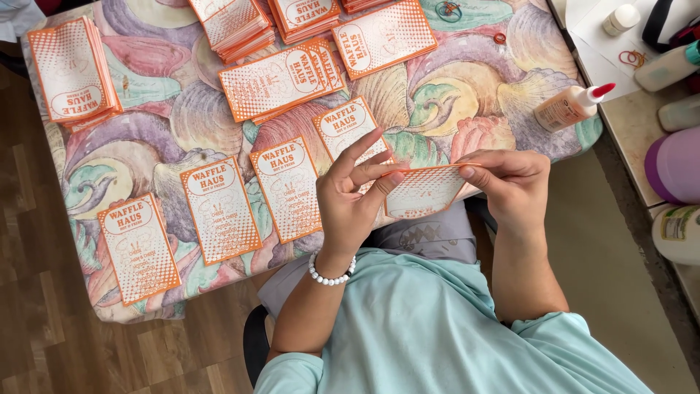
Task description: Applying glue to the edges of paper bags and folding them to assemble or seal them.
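Observation:
Both my hands hold one orange-and-white paper sleeve over my lap at the table's near edge. My left hand, with a white bead bracelet, pinches its left end with fingers spread. My right hand grips its right end. Several more flat orange-and-white sleeves lie in a row on the table to the left of my hands. Stacks of the same sleeves sit further back.
The table has a colourful shell-pattern cloth. A glue bottle with a red tip lies at its right edge. On a side surface to the right stand a purple container and white bottles. Wooden floor lies to the left.

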